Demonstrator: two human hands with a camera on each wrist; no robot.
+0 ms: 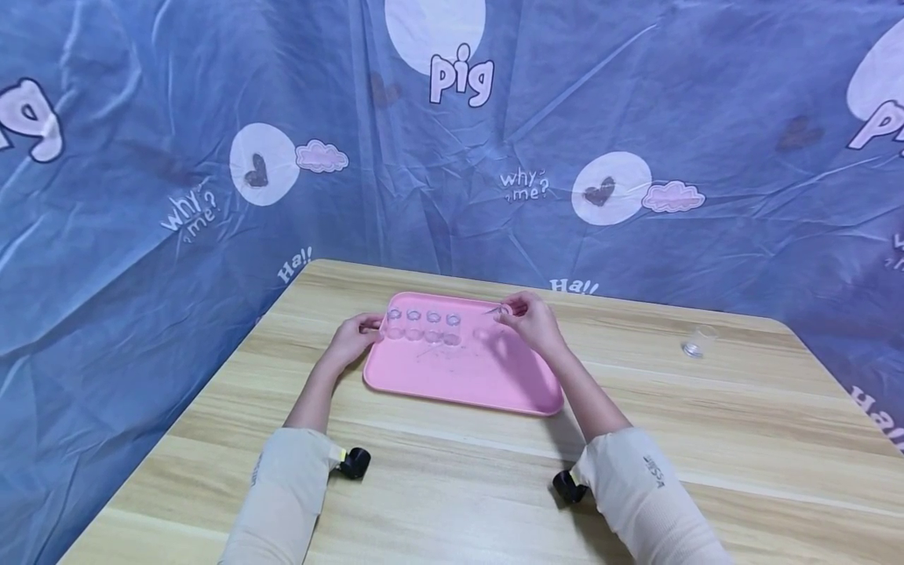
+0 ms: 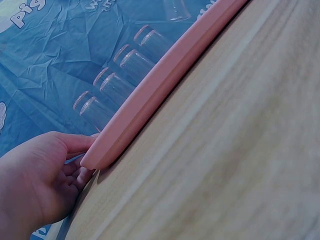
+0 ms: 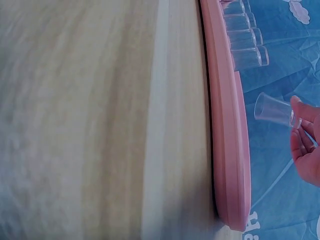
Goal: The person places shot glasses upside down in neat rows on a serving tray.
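Note:
My left hand [image 1: 355,339] grips the left rim of a pink tray [image 1: 424,388], thumb on top and the other fingers curled under the edge. Several small clear cups [image 2: 115,87] stand lined up on the tray's left part, close to that hand. Over the tray's far right part, my right hand [image 1: 534,318] pinches another clear cup [image 3: 274,110] by its narrow base between thumb and fingertips. In the right wrist view the held cup's wide mouth points away from the fingers, and it is apart from the lined-up cups.
One more clear cup [image 1: 694,348] stands on the wooden table [image 1: 706,424], well to the right of the tray. A blue printed cloth [image 1: 452,196] hangs along the table's far and left sides. Small black cameras [image 1: 355,463] are strapped at both wrists.

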